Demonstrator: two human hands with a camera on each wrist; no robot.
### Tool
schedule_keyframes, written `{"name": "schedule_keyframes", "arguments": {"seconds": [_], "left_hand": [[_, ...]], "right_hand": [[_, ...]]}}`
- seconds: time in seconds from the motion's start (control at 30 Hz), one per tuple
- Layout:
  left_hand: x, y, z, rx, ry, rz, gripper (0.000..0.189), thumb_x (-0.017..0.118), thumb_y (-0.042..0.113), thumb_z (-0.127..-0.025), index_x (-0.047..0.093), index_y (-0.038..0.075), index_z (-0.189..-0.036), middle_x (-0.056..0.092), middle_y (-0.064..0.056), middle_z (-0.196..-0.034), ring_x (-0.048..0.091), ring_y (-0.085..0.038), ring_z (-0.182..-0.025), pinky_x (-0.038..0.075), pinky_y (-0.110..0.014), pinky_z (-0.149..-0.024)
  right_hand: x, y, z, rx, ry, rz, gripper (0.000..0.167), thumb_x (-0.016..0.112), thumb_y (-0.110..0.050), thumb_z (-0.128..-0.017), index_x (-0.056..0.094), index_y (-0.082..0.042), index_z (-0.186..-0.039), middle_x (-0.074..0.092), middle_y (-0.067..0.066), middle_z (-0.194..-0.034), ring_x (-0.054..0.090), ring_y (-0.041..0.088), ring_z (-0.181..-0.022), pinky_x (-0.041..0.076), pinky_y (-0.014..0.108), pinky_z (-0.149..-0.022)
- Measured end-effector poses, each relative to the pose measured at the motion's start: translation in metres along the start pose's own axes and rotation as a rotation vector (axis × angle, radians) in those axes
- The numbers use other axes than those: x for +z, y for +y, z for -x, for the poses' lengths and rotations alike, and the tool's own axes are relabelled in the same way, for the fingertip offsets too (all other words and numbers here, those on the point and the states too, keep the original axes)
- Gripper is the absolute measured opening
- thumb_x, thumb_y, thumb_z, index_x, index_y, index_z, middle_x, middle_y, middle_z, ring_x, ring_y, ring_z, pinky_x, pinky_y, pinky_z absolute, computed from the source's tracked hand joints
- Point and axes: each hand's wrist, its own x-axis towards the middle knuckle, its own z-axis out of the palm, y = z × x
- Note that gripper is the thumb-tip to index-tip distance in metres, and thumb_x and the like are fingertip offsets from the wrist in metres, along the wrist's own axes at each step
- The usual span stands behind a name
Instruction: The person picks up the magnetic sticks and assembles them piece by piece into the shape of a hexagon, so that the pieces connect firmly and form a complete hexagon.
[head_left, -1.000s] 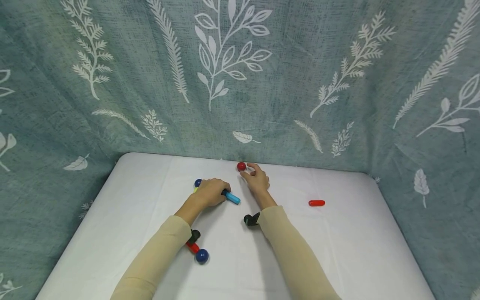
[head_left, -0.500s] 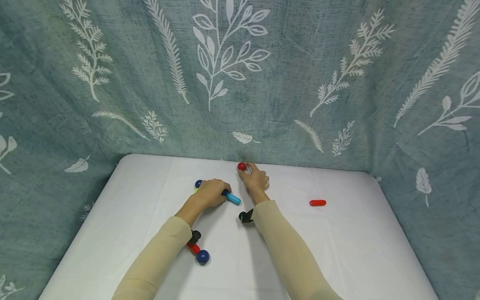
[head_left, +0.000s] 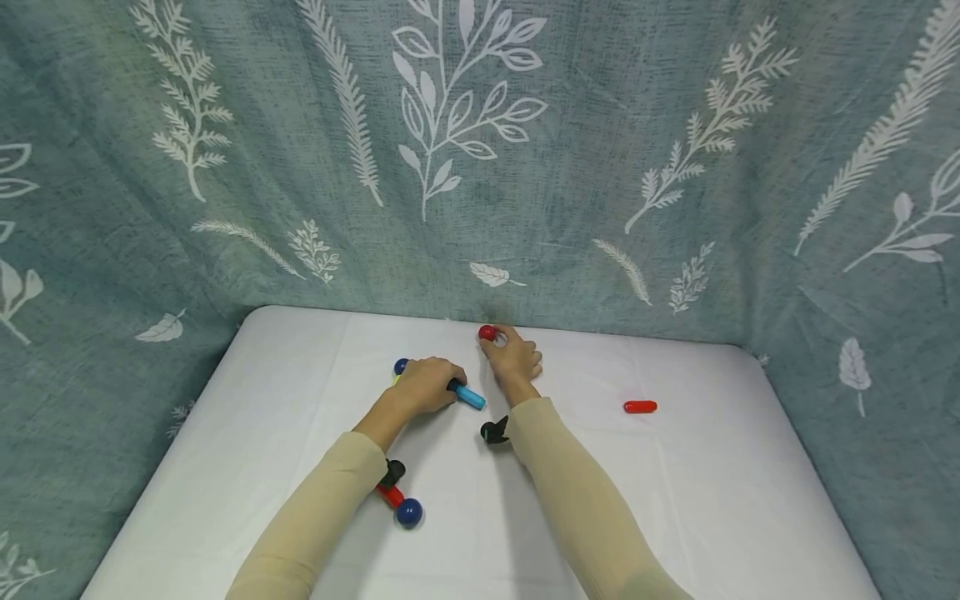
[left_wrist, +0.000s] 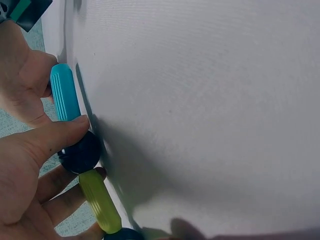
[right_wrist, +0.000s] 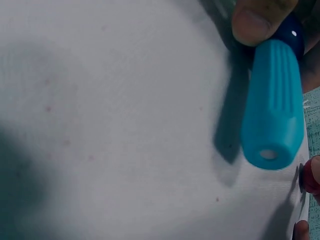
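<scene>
My left hand (head_left: pixel 429 385) grips a dark blue ball (left_wrist: pixel 80 154) between thumb and fingers. The ball joins a ribbed light blue rod (left_wrist: pixel 65 92) to a yellow-green rod (left_wrist: pixel 100 200), whose far end meets another dark blue ball (head_left: pixel 401 366). The light blue rod's free end, with a small pale disc in its tip, shows large in the right wrist view. Near the table's back edge my right hand (head_left: pixel 513 354) pinches a red ball (head_left: pixel 487 332) between thumb and forefinger. The red ball stands apart from the light blue rod.
A loose red rod (head_left: pixel 640 407) lies on the right of the white table (head_left: pixel 712 483). Beside the left sleeve, a dark blue ball (head_left: pixel 408 512) touches a red rod (head_left: pixel 392 495), partly hidden by the sleeve. A patterned green cloth (head_left: pixel 555 250) hangs behind the table.
My right thumb and forefinger, spread beside the red ball before, have come together round it. The right forearm has shifted slightly left. My left hand keeps its hold on the joined rods and balls.
</scene>
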Motion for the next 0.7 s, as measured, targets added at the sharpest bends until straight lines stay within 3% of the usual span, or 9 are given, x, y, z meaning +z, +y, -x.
{"name": "schedule_keyframes", "arguments": {"seconds": [0.17,0.47,0.7], "left_hand": [[-0.001,0.001,0.000,-0.003,-0.010,-0.003,0.026,0.077,0.021,-0.090,0.074,0.021,-0.116,0.070,0.001,-0.119,0.062,-0.024,-0.114,0.047,-0.050,-0.094],[-0.001,0.002,-0.001,-0.002,-0.029,0.004,0.026,0.075,0.021,-0.092,0.073,0.020,-0.118,0.069,0.000,-0.120,0.061,-0.024,-0.116,0.047,-0.049,-0.095],[-0.001,-0.001,-0.002,-0.002,-0.022,0.018,0.025,0.075,0.021,-0.092,0.073,0.020,-0.117,0.069,0.001,-0.119,0.061,-0.024,-0.115,0.047,-0.049,-0.095]], "right_hand": [[-0.002,0.005,0.000,-0.045,0.001,-0.033,0.046,0.069,-0.047,-0.092,0.063,-0.028,-0.134,0.051,0.023,-0.129,0.040,0.043,-0.118,0.026,0.059,-0.099],[-0.017,0.024,0.009,-0.226,-0.013,-0.083,0.039,0.075,-0.043,-0.089,0.068,-0.023,-0.122,0.059,0.012,-0.105,0.049,0.035,-0.102,0.033,0.057,-0.087],[-0.036,0.036,0.033,-0.248,-0.047,-0.110,0.042,0.077,-0.045,-0.087,0.069,-0.022,-0.121,0.060,0.011,-0.105,0.052,0.033,-0.101,0.035,0.056,-0.085]]}}
